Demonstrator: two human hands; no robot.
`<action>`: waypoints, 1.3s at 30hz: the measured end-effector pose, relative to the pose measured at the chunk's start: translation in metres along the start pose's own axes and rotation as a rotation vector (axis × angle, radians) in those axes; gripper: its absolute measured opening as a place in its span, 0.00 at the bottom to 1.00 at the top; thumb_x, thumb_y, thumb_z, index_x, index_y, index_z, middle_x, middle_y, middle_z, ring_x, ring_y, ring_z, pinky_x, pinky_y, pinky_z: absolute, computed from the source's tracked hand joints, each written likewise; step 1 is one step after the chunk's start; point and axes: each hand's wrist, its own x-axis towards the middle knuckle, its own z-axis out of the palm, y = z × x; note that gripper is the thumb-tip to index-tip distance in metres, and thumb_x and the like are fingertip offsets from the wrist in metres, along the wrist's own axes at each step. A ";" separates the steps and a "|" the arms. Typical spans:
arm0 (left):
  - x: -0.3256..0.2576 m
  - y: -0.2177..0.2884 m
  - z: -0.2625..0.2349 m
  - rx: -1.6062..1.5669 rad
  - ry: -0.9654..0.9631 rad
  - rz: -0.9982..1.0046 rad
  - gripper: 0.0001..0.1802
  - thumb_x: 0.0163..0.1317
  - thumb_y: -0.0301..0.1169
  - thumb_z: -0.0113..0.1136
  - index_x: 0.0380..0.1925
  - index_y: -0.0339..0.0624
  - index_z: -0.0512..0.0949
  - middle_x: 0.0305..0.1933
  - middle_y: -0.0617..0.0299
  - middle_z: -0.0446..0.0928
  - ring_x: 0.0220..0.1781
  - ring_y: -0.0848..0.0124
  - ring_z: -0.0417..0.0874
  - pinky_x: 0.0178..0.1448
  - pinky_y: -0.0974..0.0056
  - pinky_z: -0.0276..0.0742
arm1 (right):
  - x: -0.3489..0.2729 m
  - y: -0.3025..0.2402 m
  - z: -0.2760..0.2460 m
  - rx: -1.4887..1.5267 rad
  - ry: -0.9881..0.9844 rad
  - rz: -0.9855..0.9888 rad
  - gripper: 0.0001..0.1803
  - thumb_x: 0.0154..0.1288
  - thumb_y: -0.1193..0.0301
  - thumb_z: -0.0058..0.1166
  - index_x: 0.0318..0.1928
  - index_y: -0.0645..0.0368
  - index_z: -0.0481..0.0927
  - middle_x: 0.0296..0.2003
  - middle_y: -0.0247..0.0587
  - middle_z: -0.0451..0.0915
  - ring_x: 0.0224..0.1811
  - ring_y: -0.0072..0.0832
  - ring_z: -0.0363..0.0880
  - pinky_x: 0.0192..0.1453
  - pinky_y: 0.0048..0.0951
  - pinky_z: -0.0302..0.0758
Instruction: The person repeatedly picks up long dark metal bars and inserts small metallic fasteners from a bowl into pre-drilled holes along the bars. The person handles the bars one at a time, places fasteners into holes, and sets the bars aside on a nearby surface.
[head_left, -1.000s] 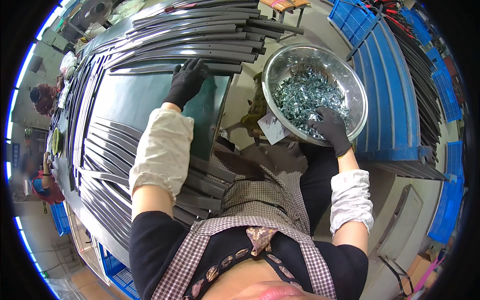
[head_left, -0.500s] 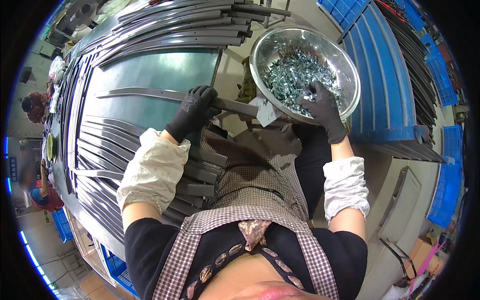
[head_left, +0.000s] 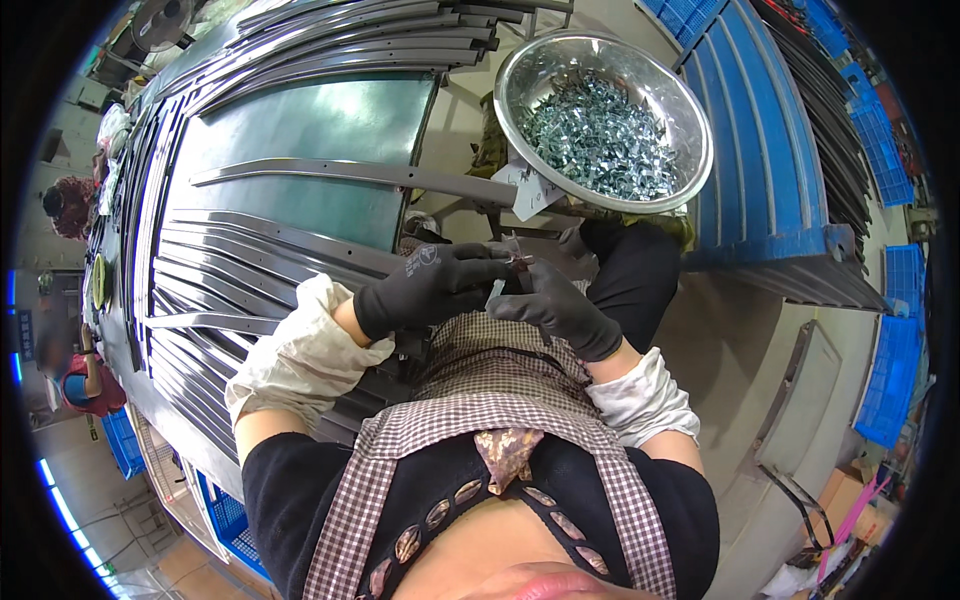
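Observation:
Above my lap both black-gloved hands meet, fingertips nearly touching. My right hand (head_left: 562,312) is closed around a few small shiny metal clips; one pale clip (head_left: 497,289) pokes out by its thumb. At the fingertips of my left hand (head_left: 437,284), curled and pinched, another metal clip (head_left: 517,256) shows between the two hands. A long grey metal strip (head_left: 350,173) with small holes lies across the green tabletop (head_left: 340,130), its right end reaching past the table edge. A big steel bowl (head_left: 690,185) holds a heap of similar clips (head_left: 600,135).
Stacks of grey strips (head_left: 380,45) lie at the table's far side, and more strips (head_left: 225,270) lie nearer me. A white paper tag (head_left: 532,192) hangs by the bowl. At right stands a blue ribbed metal rack (head_left: 765,150). Another person (head_left: 88,380) is at far left.
My right hand has come out of the bowl with clips and moved down left to my lap. My left hand has let go of the long strip and moved down to meet it.

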 end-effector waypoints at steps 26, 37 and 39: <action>0.018 -0.026 -0.024 0.368 -0.121 -0.413 0.15 0.57 0.41 0.68 0.37 0.41 0.84 0.33 0.51 0.82 0.39 0.50 0.84 0.45 0.53 0.78 | -0.002 -0.016 -0.020 -1.575 0.379 -0.421 0.28 0.59 0.60 0.63 0.57 0.62 0.75 0.42 0.47 0.80 0.36 0.41 0.85 0.38 0.38 0.81; 0.011 -0.091 -0.053 0.572 0.012 -0.146 0.24 0.51 0.39 0.71 0.49 0.43 0.81 0.46 0.55 0.82 0.48 0.52 0.82 0.54 0.51 0.72 | 0.026 0.001 -0.084 -1.287 0.432 -0.454 0.25 0.59 0.67 0.63 0.58 0.55 0.77 0.43 0.48 0.84 0.41 0.43 0.85 0.44 0.39 0.82; 0.008 -0.094 -0.051 0.479 0.028 -0.168 0.24 0.51 0.39 0.71 0.48 0.43 0.81 0.44 0.55 0.81 0.46 0.52 0.81 0.54 0.52 0.71 | 0.027 0.000 -0.083 -1.243 0.414 -0.499 0.25 0.60 0.64 0.64 0.57 0.55 0.78 0.42 0.48 0.84 0.39 0.42 0.86 0.43 0.39 0.82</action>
